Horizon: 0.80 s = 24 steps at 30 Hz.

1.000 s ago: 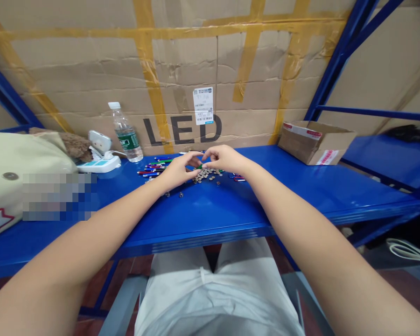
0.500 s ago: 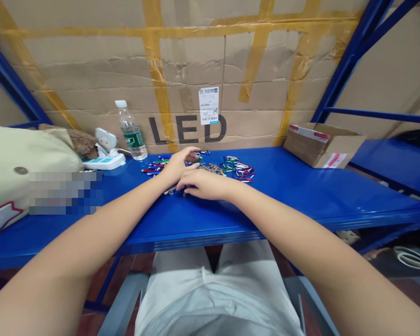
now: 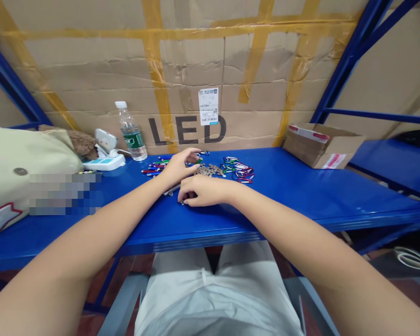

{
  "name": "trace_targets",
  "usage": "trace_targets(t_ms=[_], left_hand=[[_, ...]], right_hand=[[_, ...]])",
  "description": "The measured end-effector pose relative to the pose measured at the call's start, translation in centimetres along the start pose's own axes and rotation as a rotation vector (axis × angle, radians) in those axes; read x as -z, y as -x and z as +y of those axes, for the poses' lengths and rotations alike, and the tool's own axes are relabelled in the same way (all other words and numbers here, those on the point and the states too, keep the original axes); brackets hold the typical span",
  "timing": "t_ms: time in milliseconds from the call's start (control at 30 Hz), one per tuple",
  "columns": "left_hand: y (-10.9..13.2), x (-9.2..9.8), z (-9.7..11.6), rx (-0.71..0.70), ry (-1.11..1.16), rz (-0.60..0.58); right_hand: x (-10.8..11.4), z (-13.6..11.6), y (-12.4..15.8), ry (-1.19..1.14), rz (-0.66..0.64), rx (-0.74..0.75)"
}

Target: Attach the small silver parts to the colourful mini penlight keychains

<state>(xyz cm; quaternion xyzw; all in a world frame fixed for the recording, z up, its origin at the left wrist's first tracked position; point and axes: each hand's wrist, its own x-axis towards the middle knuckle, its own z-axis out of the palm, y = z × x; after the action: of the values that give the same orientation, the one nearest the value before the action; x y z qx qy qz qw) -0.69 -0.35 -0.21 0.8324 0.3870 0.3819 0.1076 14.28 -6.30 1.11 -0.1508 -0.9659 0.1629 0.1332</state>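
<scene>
My left hand (image 3: 179, 167) is over the blue table with its fingers curled round a small green carabiner (image 3: 199, 161), only part of which shows. In front of it my right hand (image 3: 206, 190) reaches down, its fingertips closed at the tabletop on a tiny metal piece (image 3: 182, 202), too small to make out fully. Slim coloured pens (image 3: 153, 171) lie in a pile left of my left hand. Beyond the right hand is a heap of small round metal pieces (image 3: 212, 170). Green, red and purple carabiners (image 3: 241, 169) are spread to its right.
A water bottle (image 3: 132, 133) stands at the back left, beside a white power strip (image 3: 105, 162) with a phone (image 3: 107, 139). A pale bag (image 3: 28, 154) is at the left. An open cardboard box (image 3: 318, 144) sits at the back right. A large carton (image 3: 182, 84) walls the back.
My right hand has moved down and slightly toward me, its fingertips now at the table. My left hand has hardly moved, and the green piece is still at its fingers.
</scene>
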Motion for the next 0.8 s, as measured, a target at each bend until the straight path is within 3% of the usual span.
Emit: trace_targets(t_ms=[200,467,600,800], left_hand=[[0.1,0.0,0.2,0.008,0.018,-0.009],[0.1,-0.2,0.0,-0.038,0.036,-0.014],[0.3,-0.2,0.2,-0.087,0.049,-0.037],[0.4,-0.1,0.4,-0.085,0.044,-0.018]], right_hand=[[0.7,1.1,0.4,-0.032,0.037,-0.085],[4.0,5.3,2.8,-0.062,0.598,-0.429],[3.6,6.4,2.7,-0.047,0.571,-0.502],[3.5,6.3,2.8,0.099,0.514,-0.457]])
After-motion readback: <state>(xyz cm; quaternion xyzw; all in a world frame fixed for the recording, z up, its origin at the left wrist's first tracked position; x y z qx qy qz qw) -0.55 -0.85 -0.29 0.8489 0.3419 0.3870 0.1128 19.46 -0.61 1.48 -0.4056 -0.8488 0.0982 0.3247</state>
